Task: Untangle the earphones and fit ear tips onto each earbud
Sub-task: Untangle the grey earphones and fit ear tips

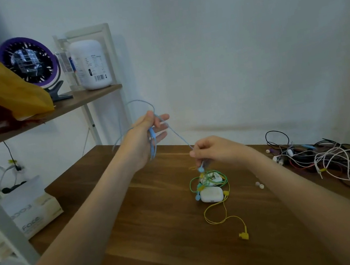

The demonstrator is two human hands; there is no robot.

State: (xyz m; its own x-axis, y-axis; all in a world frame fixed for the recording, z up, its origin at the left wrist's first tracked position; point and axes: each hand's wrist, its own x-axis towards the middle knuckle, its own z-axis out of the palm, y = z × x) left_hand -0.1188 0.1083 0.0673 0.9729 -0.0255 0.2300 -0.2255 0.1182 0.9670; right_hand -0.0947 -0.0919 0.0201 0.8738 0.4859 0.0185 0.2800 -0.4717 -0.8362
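Table (141,242) edge nearest, lower frame: yellow plug (244,235) lies flat. Its yellow cable (205,216) loops up to frame centre into a knot w/ a green cable (190,184) around the white cases (211,195). Just right of those, ear tips (259,185) sit loose on the wood. Above the knot, right hand (216,152) pinches the blue cable (176,134) just behind a blue earbud (201,169), which hangs close over the green loops; can't tell if touching. Cable runs up-left to left hand (147,137), thumb clamping gathered blue loops, other fingers half-spread.

Risks, my read: earbud snags in the green/yellow knot if right hand drops; a hard pull btwn hands could tighten a kink; a dragged cable could flick the tips off the table.

Count: hands 2, plug 1, cases 2, loose tips 2, coloured sets 3 (yellow, green, blue). Cable pile (326,154) far right: too tangled to count. Shelf (93,94) upper left: fan (29,62) 1, white bottle (90,64) 1.
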